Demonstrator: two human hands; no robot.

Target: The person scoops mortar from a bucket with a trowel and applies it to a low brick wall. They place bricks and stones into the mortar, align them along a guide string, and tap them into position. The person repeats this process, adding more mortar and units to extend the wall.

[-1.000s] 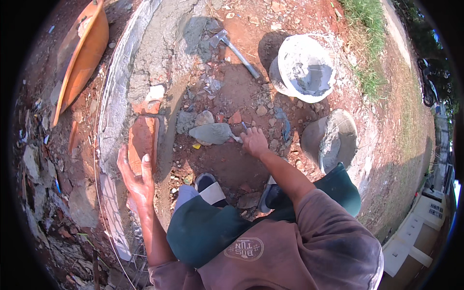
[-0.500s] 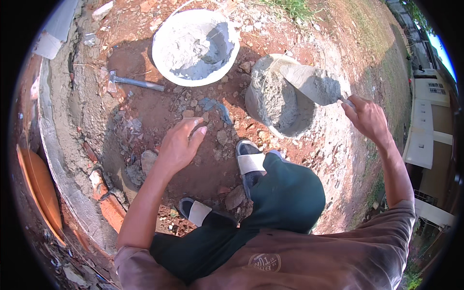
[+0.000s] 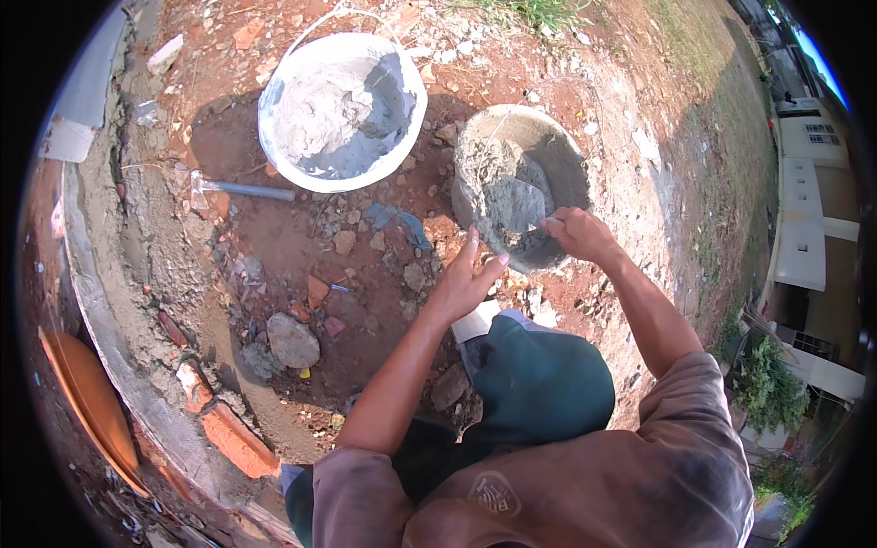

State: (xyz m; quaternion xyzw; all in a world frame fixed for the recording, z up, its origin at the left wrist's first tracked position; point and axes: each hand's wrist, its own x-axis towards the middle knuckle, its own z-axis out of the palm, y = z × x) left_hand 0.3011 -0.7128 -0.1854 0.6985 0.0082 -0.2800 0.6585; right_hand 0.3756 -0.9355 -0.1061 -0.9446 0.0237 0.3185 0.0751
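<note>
A bucket (image 3: 573,137) smeared with grey mortar (image 3: 489,169) stands in front of me. My right hand (image 3: 585,236) reaches over its near right side, closed round the handle of a trowel (image 3: 519,203). The trowel's blade lies down inside the bucket against the mortar, partly coated with it. Just outside the bucket's near left rim is my left hand (image 3: 461,285), its thumb and index finger spread and nothing in it. Whether its fingertips touch the rim I cannot tell.
A white bucket (image 3: 265,119) of lighter grey mix stands to the left. Beyond it on the dirt lies a hammer (image 3: 247,190). Stones (image 3: 294,340), a blue scrap (image 3: 397,224) and broken bricks (image 3: 236,440) are scattered nearby. A mortar-covered ledge (image 3: 110,301) runs along the left.
My right hand has brought the trowel down and left, from above the bucket's right rim into the bucket. My left hand has moved right, up to the bucket's near side.
</note>
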